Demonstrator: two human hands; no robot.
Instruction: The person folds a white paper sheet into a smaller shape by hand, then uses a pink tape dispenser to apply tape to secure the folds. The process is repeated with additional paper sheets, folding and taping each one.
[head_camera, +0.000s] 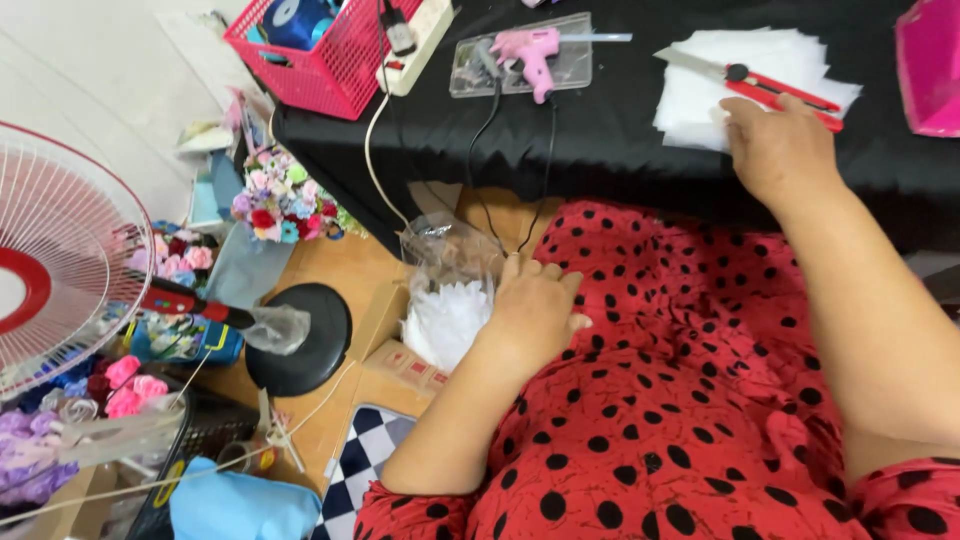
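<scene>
- A black-covered table (600, 150) is seen above a wooden floor (330, 270); a fan (60, 260) stands at the left.
- The right hand (775, 150) is laid flat, fingers loose, on a stack of white sheets (760, 75) on the table.
- A red cutter (770, 88) lies on the stack, its long axis slanted, blade pointing up-left.
- The left hand (535, 310) is curled on a clear bag (450, 290) of white pieces beside the lap.
- The hands are held well apart.

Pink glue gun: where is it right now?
In the head view, the pink glue gun lies on a clear tray atop the black table, left of the white sheets.
</scene>
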